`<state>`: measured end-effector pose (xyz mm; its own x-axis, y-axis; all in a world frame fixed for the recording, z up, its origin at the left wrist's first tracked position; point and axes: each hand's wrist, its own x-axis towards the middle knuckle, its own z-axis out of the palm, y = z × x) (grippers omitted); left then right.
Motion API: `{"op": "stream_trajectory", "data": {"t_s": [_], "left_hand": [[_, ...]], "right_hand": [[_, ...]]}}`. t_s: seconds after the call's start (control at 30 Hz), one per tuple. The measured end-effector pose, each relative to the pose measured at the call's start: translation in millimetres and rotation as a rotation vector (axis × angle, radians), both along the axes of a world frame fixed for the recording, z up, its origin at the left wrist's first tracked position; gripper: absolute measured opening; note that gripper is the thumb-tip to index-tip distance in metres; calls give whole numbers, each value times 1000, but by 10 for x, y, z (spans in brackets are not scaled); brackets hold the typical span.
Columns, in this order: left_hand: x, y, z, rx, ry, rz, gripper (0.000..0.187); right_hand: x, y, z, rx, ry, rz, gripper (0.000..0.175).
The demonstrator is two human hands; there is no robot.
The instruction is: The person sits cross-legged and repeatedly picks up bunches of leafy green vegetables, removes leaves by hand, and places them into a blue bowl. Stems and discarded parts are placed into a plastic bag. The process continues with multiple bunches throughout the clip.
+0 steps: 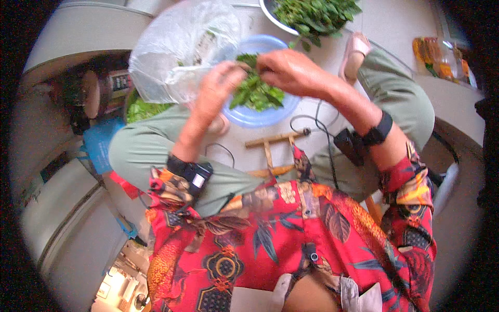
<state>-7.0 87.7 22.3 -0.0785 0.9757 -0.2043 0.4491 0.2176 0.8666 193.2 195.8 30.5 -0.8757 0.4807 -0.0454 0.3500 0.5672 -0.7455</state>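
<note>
Over a blue plastic basin (pixel 257 120) on the floor, my two hands work close together, fingertips bent inward. My right hand (pixel 290 74) has its fingers curled and pinched at a dark green leafy sprig (pixel 246 59). Blurred by motion, my left hand (pixel 220 87) has its fingertips beside the same sprig; whether they grip it is unclear. Loose green leaves (pixel 257 93) lie in the basin below the hands. Left of the basin stands a translucent plastic bag (pixel 167 58), with some plant scraps showing inside.
A white-rimmed bowl (pixel 278 21) heaped with leafy stems (pixel 315 17) sits beyond the basin. More greens (pixel 146 110) lie by my left knee. A small wooden stool (pixel 269 150) and a black cable (pixel 329 144) are between my legs. Bottles (pixel 442 58) stand far right.
</note>
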Motion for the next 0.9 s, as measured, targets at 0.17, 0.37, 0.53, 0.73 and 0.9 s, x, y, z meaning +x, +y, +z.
{"op": "stream_trajectory", "data": {"t_s": [0.17,0.37,0.53,0.73,0.9], "left_hand": [[253,-121,-1,32,-35,-124,27],[285,-170,80,-59,109,-119,23],[287,-186,28,-6,-5,-95,24],[268,-188,-27,-44,-47,-100,27],[330,-167,83,-31,2,-77,25]], "right_hand": [[-64,-95,78,-69,-89,-46,20],[-33,-226,124,94,-55,-39,13],[-62,-290,151,251,2,-12,10],[-72,-274,154,307,3,1,11],[-86,-257,153,340,-3,-41,12]]}}
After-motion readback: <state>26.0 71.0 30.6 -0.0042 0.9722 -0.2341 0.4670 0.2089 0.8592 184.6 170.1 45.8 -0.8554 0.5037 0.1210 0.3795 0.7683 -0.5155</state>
